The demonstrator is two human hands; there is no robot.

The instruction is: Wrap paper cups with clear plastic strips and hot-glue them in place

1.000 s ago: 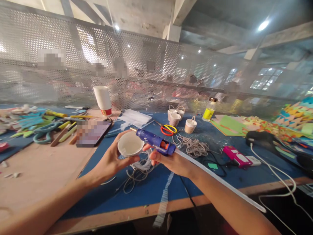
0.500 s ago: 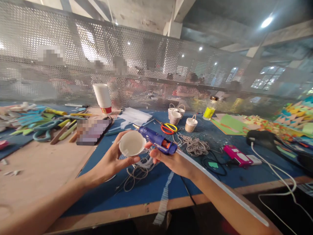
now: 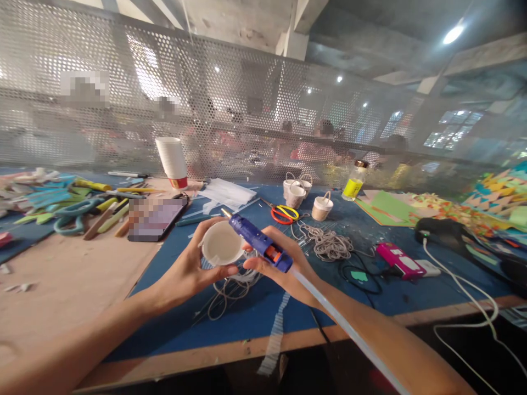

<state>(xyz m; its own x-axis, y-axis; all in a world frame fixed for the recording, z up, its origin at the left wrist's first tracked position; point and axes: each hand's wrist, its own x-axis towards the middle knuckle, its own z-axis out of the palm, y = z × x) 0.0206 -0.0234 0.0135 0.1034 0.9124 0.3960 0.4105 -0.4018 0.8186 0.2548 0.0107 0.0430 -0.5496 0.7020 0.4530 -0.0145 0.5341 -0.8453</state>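
White in colour, a small cup (image 3: 223,245) is gripped by the left hand's (image 3: 193,267) curled fingers, above the blue mat (image 3: 164,329) inward of its near edge. Close by, a glue gun (image 3: 257,237) is clasped in the right hand (image 3: 300,280) — nozzle over the cup's far rim, contact unclear. Small baskets (image 3: 295,196) are set towards the far edge.

No lettering I can make out: the yellow label (image 3: 352,189) on the bottle (image 3: 357,176) beyond the right hand (image 3: 298,277) and the red band (image 3: 178,182) on the cup stack (image 3: 169,156) beyond the left hand (image 3: 192,263) are too small.
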